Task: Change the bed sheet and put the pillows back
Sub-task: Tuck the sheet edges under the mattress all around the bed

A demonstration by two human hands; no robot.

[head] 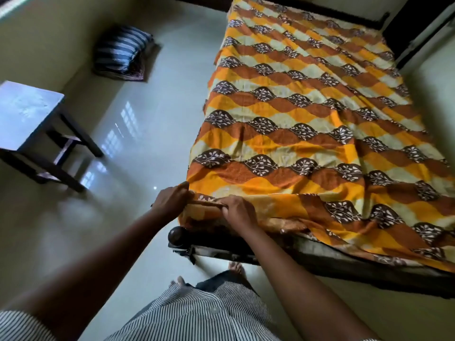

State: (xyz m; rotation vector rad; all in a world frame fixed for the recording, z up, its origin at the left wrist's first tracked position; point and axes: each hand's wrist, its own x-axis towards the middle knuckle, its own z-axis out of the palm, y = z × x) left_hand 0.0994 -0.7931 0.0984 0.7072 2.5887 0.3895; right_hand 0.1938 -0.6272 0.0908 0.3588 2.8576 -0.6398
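Observation:
An orange, brown and cream patterned bed sheet is spread over the mattress of the bed. At the near left corner my left hand grips a bunched fold of the sheet. My right hand grips the same fold just to its right, at the mattress edge. The sheet's near edge hangs loose over the dark bed frame. A striped blue pillow lies on top of another dark pillow on the floor against the left wall.
A small table with dark legs stands on the shiny tiled floor at the left. My bare feet are at the foot of the bed. A dark headboard closes the far end.

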